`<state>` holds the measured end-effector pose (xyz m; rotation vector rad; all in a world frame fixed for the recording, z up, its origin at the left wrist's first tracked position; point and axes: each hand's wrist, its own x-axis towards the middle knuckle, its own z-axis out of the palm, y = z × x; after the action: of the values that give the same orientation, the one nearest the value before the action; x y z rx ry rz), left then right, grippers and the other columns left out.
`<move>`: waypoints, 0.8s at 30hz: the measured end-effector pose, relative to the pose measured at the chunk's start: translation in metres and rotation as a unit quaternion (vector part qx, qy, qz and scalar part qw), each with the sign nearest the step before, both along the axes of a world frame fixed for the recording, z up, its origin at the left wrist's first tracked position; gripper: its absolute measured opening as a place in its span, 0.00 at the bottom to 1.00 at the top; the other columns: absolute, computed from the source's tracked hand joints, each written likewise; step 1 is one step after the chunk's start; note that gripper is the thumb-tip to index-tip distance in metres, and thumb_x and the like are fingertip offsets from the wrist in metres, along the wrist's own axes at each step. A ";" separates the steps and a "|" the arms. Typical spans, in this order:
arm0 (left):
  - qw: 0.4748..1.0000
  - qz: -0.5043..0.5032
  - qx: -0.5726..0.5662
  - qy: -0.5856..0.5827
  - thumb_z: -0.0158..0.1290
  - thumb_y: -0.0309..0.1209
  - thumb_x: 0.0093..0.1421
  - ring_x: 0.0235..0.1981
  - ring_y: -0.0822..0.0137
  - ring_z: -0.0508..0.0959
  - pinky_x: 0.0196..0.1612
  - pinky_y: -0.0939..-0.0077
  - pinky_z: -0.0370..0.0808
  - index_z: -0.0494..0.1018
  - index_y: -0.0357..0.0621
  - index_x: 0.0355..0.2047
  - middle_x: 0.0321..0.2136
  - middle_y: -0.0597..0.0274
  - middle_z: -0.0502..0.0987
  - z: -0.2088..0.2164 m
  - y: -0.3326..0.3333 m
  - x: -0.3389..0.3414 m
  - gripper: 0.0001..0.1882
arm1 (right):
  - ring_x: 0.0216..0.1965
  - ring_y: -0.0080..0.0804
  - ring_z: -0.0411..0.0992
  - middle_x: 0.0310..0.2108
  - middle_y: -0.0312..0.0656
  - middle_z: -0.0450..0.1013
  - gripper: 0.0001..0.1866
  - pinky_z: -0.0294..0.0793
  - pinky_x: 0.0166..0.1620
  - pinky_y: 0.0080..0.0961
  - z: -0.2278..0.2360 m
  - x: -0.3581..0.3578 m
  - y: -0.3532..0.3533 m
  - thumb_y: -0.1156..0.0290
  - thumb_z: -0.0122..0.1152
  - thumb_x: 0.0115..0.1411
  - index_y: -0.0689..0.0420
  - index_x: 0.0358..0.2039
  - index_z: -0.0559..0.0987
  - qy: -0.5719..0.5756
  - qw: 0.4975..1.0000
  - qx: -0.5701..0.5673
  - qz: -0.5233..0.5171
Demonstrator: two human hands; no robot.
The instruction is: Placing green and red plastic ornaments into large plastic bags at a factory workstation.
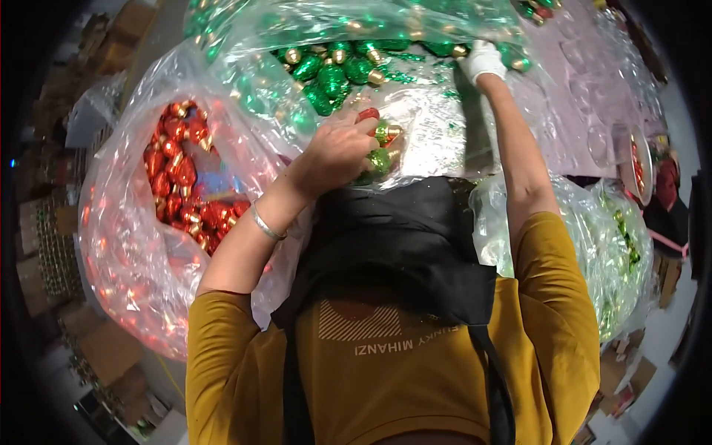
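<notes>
The left hand (335,152) has fingers clamped on glittery green baubles (380,160), likely bunched against rolling — the gloved right hand (484,62) nears green bulb ornaments (331,80), fingers unreadable.

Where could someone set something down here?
The shiny silver surface has room between the left hand and right forearm, though green flecks dot its far part. Crowded: beyond, with green ornaments; leftward, the bag of red ornaments.
</notes>
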<state>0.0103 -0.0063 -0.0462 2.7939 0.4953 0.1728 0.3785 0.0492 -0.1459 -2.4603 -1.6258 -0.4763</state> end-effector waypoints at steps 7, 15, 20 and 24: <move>1.000 0.004 0.018 0.018 0.55 0.32 0.48 0.42 0.56 0.72 0.43 0.62 0.68 0.74 0.41 0.27 0.39 0.59 0.71 -0.025 -0.003 -0.004 0.08 | 0.43 0.53 0.73 0.40 0.61 0.73 0.33 0.72 0.47 0.40 0.006 0.038 0.020 0.50 0.63 0.50 0.62 0.49 0.70 0.143 0.972 -0.185 0.015; 0.994 0.050 -0.039 0.090 0.56 0.32 0.49 0.44 0.57 0.72 0.45 0.60 0.66 0.74 0.42 0.32 0.40 0.58 0.71 0.004 -0.012 -0.002 0.11 | 0.37 0.49 0.76 0.36 0.58 0.75 0.30 0.74 0.40 0.39 0.041 -0.048 -0.062 0.54 0.65 0.48 0.65 0.43 0.73 0.155 0.976 -0.152 0.019; 0.999 0.020 0.003 0.026 0.58 0.35 0.48 0.45 0.57 0.72 0.45 0.59 0.66 0.74 0.42 0.33 0.41 0.58 0.71 -0.002 -0.015 -0.016 0.13 | 0.32 0.38 0.77 0.28 0.51 0.75 0.33 0.75 0.34 0.31 0.101 -0.100 -0.112 0.58 0.64 0.51 0.66 0.51 0.69 0.645 0.738 0.118 0.158; 0.999 0.039 0.006 0.000 0.60 0.38 0.46 0.43 0.57 0.73 0.44 0.59 0.68 0.74 0.42 0.32 0.37 0.57 0.73 -0.003 -0.013 -0.008 0.16 | 0.27 0.29 0.76 0.25 0.46 0.74 0.29 0.73 0.26 0.25 0.156 -0.162 -0.121 0.62 0.66 0.50 0.65 0.49 0.71 0.588 0.774 0.004 0.235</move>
<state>0.0018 -0.0191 -0.0494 2.7880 0.6068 0.1932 0.2165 -0.0716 0.0099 -1.5068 -1.4211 0.9427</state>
